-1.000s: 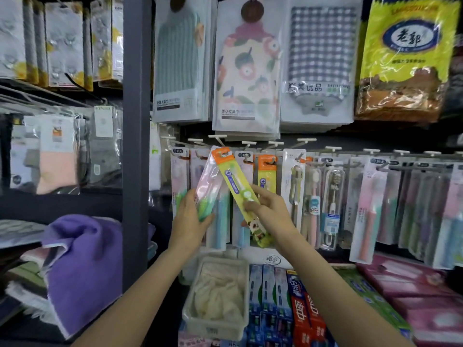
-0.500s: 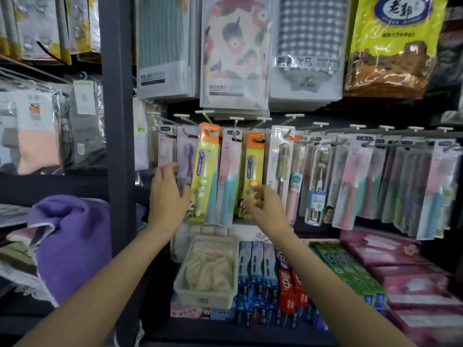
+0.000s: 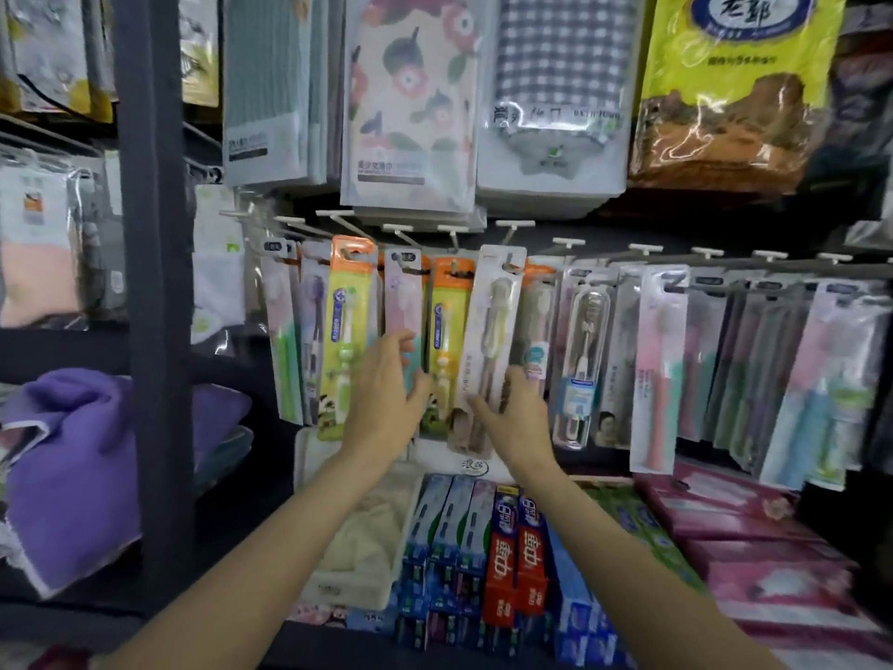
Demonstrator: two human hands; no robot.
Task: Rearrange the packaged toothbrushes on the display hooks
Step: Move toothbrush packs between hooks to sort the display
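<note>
Packaged toothbrushes hang in a row on white display hooks. My right hand pinches the lower part of a white-and-beige toothbrush pack, thumb in front and fingers behind; the pack tilts, its top at a hook. My left hand lies on the lower front of a pink toothbrush pack, fingers lightly bent, thumb at its right edge. An orange-topped green pack hangs to the left, and an orange-topped yellow pack hangs between my hands.
A dark shelf post stands at the left beside a purple towel. Toothpaste boxes and a white basket of cloth sit below. Bagged cloths hang above. More toothbrush packs fill the right.
The orange-green pack now hangs on a hook, released. My left hand moved right onto the pink pack. My right hand moved right and took hold of the white-and-beige pack.
</note>
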